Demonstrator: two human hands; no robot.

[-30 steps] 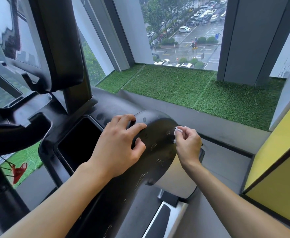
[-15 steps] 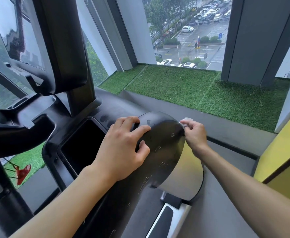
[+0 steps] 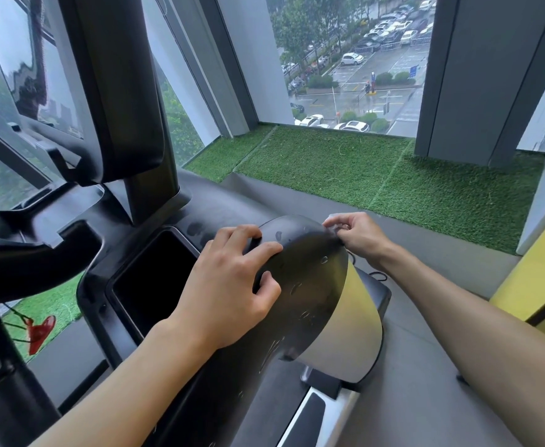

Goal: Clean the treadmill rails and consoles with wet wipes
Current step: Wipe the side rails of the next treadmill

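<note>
Rail [image 3: 306, 285] fills the middle of the head view. It is a broad black band whose long axis climbs from about 7 o'clock, close to the person, up to a rounded crown near 1 o'clock, with a pale side face turned toward 4 o'clock. Wet beads and smears lie along its top.

Both hands are at that crown. The left hand [image 3: 229, 285] comes in from 7 o'clock and grips the rail's inner side, with the fingers bent over the edge at 11 o'clock and the thumb tip pressed on the top face. The right hand [image 3: 358, 235] reaches from 4 o'clock to the crown's far rim, its fingers bunched and pinching a small white wipe [image 3: 333, 218]. Only a scrap of it shows past the fingertips, touching the rim.

So the wipe sits at the far end of the rail, and the rest of the rail's length lies back toward the person, at 6 to 7 o'clock. By my reckoning the right hand is the one to draw it along that axis while the left braces — though the left lies across part of the path and would need to shift.

At 9 o'clock from the left hand, the console [image 3: 226, 208] has a rectangular pocket [image 3: 155, 279]. Its inside is dark, and I cannot tell whether anything lies in it. Beyond the rail, from 12 to 2 o'clock, green turf [image 3: 361, 169] covers the ledge below the window.
</note>
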